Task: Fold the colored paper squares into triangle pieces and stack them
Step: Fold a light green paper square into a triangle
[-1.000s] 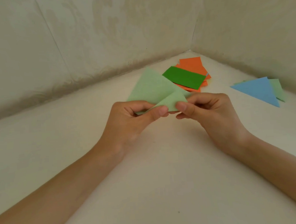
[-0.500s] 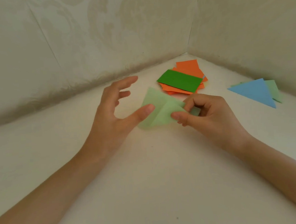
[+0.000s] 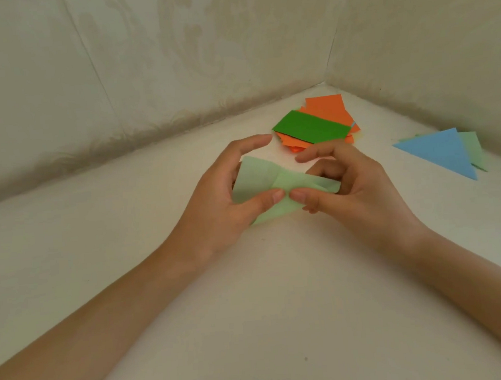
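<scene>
A light green paper piece (image 3: 264, 178), partly folded, is held just above the white table between both hands. My left hand (image 3: 223, 200) pinches its left part, thumb on top near the middle and fingers curled behind it. My right hand (image 3: 349, 186) pinches the right part, its thumb tip beside the left thumb. Behind the hands lies a pile of unfolded paper: a dark green sheet (image 3: 310, 126) on top of orange sheets (image 3: 325, 107). At the right sits a stack of folded triangles, a blue triangle (image 3: 439, 151) over a light green one (image 3: 473, 147).
The white table (image 3: 250, 293) runs into a corner of two pale patterned walls (image 3: 175, 61) behind the paper pile. The table's near edge curves along the bottom, with dark clothing below it.
My left hand, which had let go and spread open, has come back onto the light green paper and pinches it. The paper now sits lower and flatter between both thumbs.
</scene>
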